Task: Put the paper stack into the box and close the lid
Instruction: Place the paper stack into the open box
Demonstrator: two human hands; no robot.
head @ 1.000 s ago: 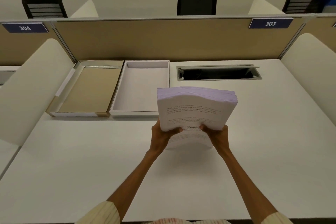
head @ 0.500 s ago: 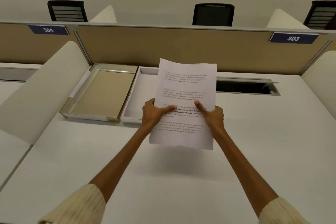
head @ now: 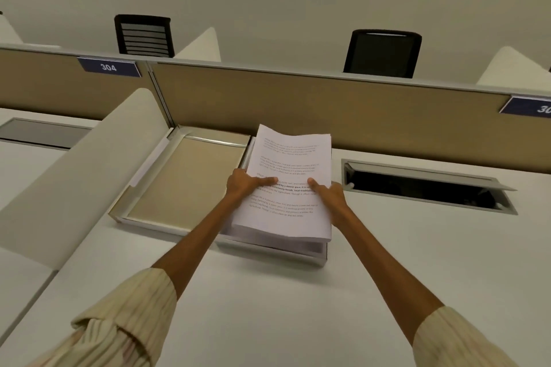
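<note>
A thick stack of printed white paper lies flat over the open white box, covering nearly all of it; only the box's near wall and a sliver of its left rim show. My left hand grips the stack's left edge with the thumb on top. My right hand grips the right edge the same way. Whether the stack rests on the box floor is hidden. The lid, tan inside with a white rim, lies upturned on the desk just left of the box.
A tan partition runs right behind the box. A curved white side divider stands to the left of the lid. An open cable slot is sunk into the white desk right of the box. Black chairs stand beyond the partition.
The stack went from tilted up in front of me to lying flat over the white box, moving forward and left. Both hands kept their grip and reached forward.
</note>
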